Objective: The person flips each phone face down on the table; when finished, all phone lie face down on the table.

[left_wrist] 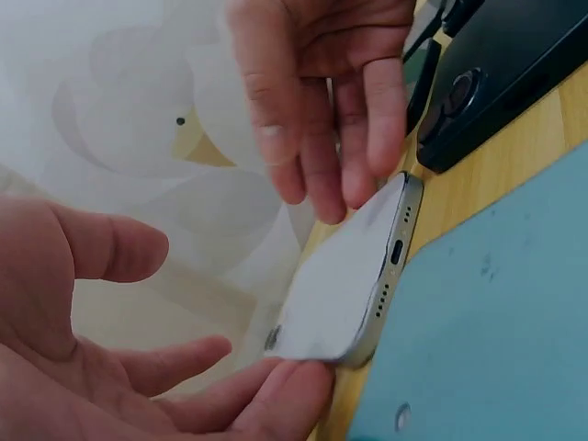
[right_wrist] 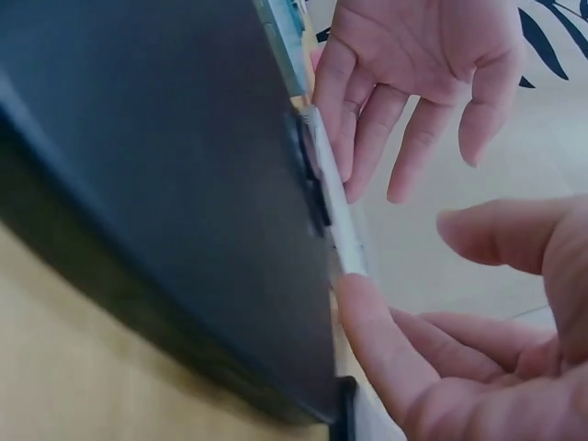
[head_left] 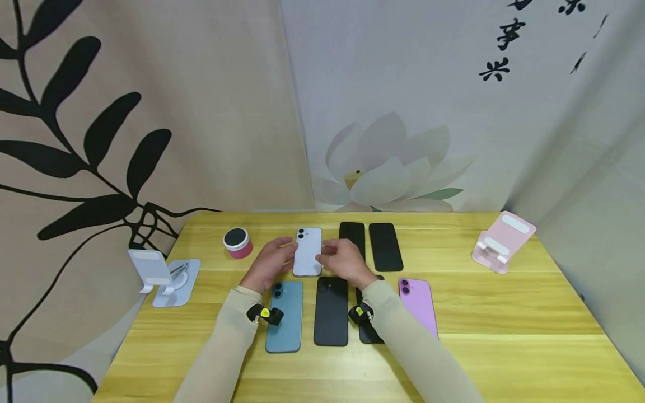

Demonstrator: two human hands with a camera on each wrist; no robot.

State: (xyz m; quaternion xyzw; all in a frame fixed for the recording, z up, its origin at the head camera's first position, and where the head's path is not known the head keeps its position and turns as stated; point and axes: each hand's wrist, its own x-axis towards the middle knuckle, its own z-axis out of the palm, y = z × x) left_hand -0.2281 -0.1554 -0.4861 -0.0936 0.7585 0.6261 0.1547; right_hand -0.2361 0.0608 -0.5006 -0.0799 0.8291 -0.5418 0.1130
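Note:
A white phone (head_left: 307, 254) lies on the table with its camera side up, between my two hands. My left hand (head_left: 274, 262) is at its left edge; in the left wrist view the fingertips (left_wrist: 292, 390) touch that side, the thumb raised apart. On the other side is my right hand (head_left: 349, 262), its relaxed fingers at the right edge and its thumb lifted away in the right wrist view. A blue phone (head_left: 284, 322) lies below the left hand, and a black phone (head_left: 331, 319) is just below the white one. Another black phone is partly hidden under the right wrist.
Two black phones, one (head_left: 353, 230) partly behind my right hand and one (head_left: 386, 247) beside it, lie at the back. A purple phone (head_left: 419, 302) is right of my forearm. Phone stands, white (head_left: 173, 294) and pink (head_left: 504, 240), flank the table (head_left: 529, 324). A pink round container (head_left: 239, 249) stands back left.

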